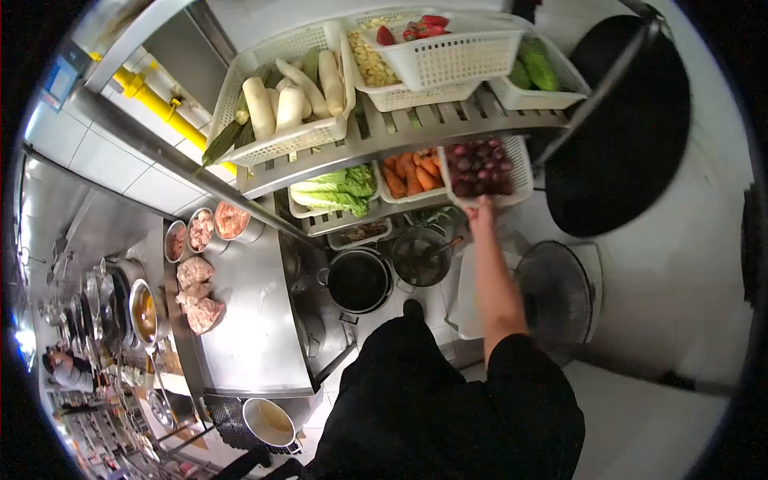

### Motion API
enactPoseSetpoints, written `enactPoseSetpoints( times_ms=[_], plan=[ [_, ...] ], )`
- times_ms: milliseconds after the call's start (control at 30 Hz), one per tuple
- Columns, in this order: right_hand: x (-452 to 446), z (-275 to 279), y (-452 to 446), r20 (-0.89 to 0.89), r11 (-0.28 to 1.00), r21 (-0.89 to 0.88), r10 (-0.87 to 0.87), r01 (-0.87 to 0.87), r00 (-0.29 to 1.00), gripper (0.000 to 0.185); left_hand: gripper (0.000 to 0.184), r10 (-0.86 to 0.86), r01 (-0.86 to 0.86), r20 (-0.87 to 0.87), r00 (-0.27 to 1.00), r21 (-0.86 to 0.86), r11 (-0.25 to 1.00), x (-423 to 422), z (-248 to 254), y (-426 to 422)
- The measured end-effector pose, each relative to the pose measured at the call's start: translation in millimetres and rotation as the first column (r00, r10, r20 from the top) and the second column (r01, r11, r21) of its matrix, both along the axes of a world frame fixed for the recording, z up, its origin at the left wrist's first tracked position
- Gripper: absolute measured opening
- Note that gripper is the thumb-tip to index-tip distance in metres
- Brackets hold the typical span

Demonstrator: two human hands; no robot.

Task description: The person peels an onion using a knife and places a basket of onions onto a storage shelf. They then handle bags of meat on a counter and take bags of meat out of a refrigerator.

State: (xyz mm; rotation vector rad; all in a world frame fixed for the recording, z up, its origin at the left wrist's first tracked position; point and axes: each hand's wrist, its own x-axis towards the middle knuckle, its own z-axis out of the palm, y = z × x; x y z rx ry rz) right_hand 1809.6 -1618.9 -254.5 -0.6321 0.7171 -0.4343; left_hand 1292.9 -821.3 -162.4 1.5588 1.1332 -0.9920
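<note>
My right hand is closed on the front rim of a white plastic basket on the lower shelf, my arm stretched out to it. Dark purple-red round vegetables, which look like red onions, fill this basket. Just left of it stands a basket of carrots, and beyond that one with leafy green lettuce. My left hand is not in view.
White radishes, garlic cloves, red peppers and cucumbers sit in baskets on the upper shelf. Pots stand below. Bagged meat lies on the steel table. Another person is far left.
</note>
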Motion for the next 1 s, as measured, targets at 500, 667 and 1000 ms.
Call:
enactPoseSetpoints(
  times_ms=[500, 667, 1000],
  plan=[
    [117, -174, -253, -0.285, 0.892, -0.192, 0.347, -0.408, 0.893, 0.046, 0.042, -0.228, 0.155, 0.223, 0.948, 0.305, 0.94, 79, 52, -116],
    [116, -103, -198, -0.304, 0.993, 0.016, 0.118, -0.119, 0.945, 0.051, 0.035, -0.529, 0.476, 0.142, 0.837, 0.288, 0.831, 92, 39, -161],
    [78, -54, -143, -0.429, 0.903, -0.191, 0.277, -0.385, 0.86, 0.061, 0.035, -0.316, 0.265, 0.242, 0.917, 0.222, 0.938, 64, 34, -169]
  ],
)
